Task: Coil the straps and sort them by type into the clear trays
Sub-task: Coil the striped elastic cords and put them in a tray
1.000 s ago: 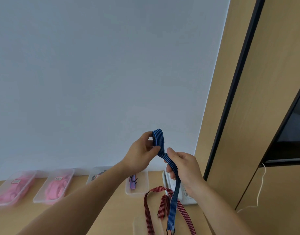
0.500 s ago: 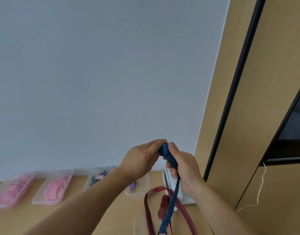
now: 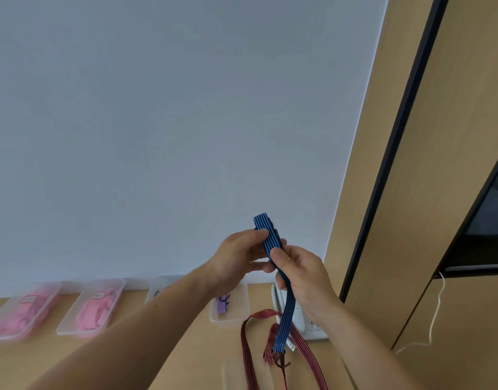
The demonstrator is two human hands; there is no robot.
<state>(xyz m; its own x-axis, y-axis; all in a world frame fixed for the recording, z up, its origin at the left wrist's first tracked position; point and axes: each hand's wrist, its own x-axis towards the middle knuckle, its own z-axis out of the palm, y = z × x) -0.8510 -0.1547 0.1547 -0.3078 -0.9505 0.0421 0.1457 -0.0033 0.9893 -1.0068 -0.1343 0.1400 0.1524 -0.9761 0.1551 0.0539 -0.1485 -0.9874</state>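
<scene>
1. Nearest zone, below the right hand: a red strap lies uncoiled on the wooden table. Its bands run out of the lower edge of the view.

2. Right hand: the thumb presses on the face of the blue strap and the fingers are curled round it. The free length of the blue strap hangs straight down from this hand. Its lower end carries a dark clasp, which hangs in front of the red strap.

3. Left hand: it sits just left of the right hand and pinches the folded upper part of the blue strap between thumb and fingertips. The fold stands above both hands.

4. Beyond the right wrist: a white device with small buttons rests on the table, partly hidden by the hanging strap.

5. Beyond and below the left hand: a clear tray holds a coiled purple strap.

6. Further left, past the left forearm: a third tray is mostly hidden by the arm; its contents cannot be told.

7. Left of that: two clear labelled trays hold pink contents, which are blurred.

8. Behind the trays: a pale wall. To the right of the right hand: wood panels and a hanging white cord.
</scene>
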